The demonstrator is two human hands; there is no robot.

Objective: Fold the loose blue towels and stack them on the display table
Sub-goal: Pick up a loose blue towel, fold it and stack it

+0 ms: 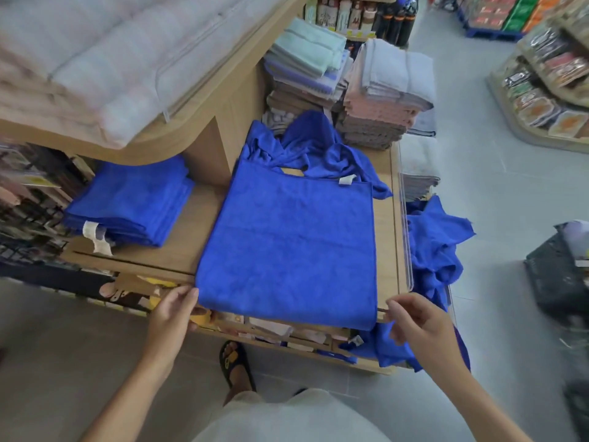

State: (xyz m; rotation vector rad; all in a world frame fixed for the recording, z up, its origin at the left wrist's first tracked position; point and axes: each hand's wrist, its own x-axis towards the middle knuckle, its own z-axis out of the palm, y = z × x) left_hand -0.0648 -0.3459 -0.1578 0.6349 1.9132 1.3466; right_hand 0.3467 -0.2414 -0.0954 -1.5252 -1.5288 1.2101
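Folded blue towel stack point(127, 202) left, crumpled blue towels point(312, 148) behind flat blue towel point(287, 244); left hand point(173, 309) touches its corner, right hand point(414, 320) loose, empty.

the pale towels point(79, 59) are blurred and cut off at the top edge. the black basket point(554, 275) is cut off at the right. the hanging blue towels point(436, 244) are partly hidden behind the display table point(384, 237).

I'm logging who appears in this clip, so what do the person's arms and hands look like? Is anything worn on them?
The left hand and right hand wear no gloves. No watch, bracelet or ring shows on the sides facing the camera. Both arms are uncovered down to the frame's edge, with no sleeves in view.
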